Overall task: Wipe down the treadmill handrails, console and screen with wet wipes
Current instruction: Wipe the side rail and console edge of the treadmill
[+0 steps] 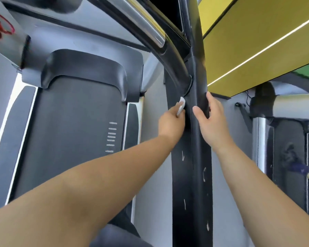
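A black treadmill handrail runs up the middle of the head view, scuffed with small white marks. A curved black bar joins it near the top. My left hand holds a folded white wet wipe against the handrail's left side, just below that joint. My right hand grasps the handrail from the right, thumb on the front face and fingers reaching round the far side. The console and screen are mostly out of view above.
The dark running belt and its black motor cover lie to the left. A silver grip bar runs along the curved bar. A yellow wall panel fills the upper right; a neighbouring machine's silver rail stands at right.
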`<state>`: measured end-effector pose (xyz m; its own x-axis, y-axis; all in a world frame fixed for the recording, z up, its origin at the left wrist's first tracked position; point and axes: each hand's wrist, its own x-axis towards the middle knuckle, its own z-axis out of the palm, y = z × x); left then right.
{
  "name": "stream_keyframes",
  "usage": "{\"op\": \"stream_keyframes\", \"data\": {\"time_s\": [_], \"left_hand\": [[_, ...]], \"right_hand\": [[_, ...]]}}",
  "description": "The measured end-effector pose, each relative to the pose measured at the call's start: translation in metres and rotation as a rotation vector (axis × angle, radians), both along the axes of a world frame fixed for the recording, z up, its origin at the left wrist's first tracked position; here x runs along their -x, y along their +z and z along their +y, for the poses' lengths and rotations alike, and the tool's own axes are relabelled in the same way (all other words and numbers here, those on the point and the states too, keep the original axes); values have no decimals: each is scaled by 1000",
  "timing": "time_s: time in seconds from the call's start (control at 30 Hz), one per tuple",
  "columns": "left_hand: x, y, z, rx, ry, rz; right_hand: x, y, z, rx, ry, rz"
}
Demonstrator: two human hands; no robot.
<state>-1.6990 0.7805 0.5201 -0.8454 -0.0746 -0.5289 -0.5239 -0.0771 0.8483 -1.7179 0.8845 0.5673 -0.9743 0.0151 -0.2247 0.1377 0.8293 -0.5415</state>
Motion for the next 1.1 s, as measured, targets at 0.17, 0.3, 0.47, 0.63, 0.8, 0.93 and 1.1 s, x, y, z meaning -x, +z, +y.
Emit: {"op": "stream_keyframes", "data": {"time_s": [0.17, 0.3, 0.47, 0.63, 0.8, 0.93, 1.1], "left_hand": [[-41, -11, 20, -227, -85, 129], [-15, -23, 18, -251, -99, 115], [-21, -24, 23, -337, -78, 46], [-27, -25, 25, -339, -141, 74], [12, -31, 17, -358, -38, -55], [-42, -19, 33, -372, -94, 62], [9, -40, 20, -397, -43, -17]], "right_hand": [[-7, -13, -3, -15, 3, 107], [-6, -16, -2, -35, 8, 146], [-8, -18, -3, -55, 9, 168], [-8, -19, -3, -69, 11, 179], [-9, -20, -4, -62, 10, 183], [-9, -19, -3, -71, 9, 191], [-9, -19, -4, -80, 7, 189]]}}
